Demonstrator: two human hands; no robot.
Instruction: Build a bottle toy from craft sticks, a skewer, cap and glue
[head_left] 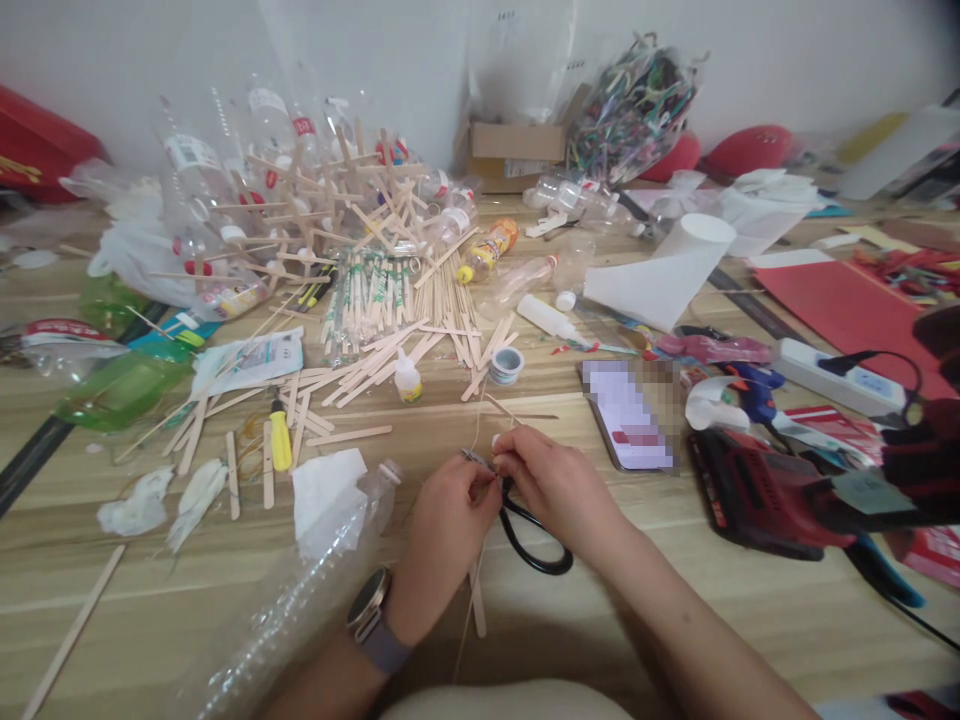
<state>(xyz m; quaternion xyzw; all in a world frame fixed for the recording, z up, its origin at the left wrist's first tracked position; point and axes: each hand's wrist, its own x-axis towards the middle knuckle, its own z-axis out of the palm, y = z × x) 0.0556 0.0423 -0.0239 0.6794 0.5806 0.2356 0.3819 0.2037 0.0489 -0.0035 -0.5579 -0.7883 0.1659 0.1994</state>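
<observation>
My left hand (456,505) and my right hand (555,485) meet low in the middle of the head view, fingertips pinched close together. A thin tan string (478,425) runs from above my fingers into the pinch and shows again below. Something small and white peeks out at the right fingertips; its kind is hidden. Scissors with black handles (541,568) lie under my hands, their blades mostly covered. Below the fingers a wooden craft stick (478,602) lies on the table. A clear plastic bottle (300,590) lies beside my left forearm.
Craft sticks (375,365), a glue bottle (407,378) and a yellow-handled screwdriver (280,437) lie ahead and left. A tape roll (505,365) stands beyond my hands. At right are a phone (628,415), a red-black power tool (757,495) and a power strip (840,378). Plastic bottles crowd the back.
</observation>
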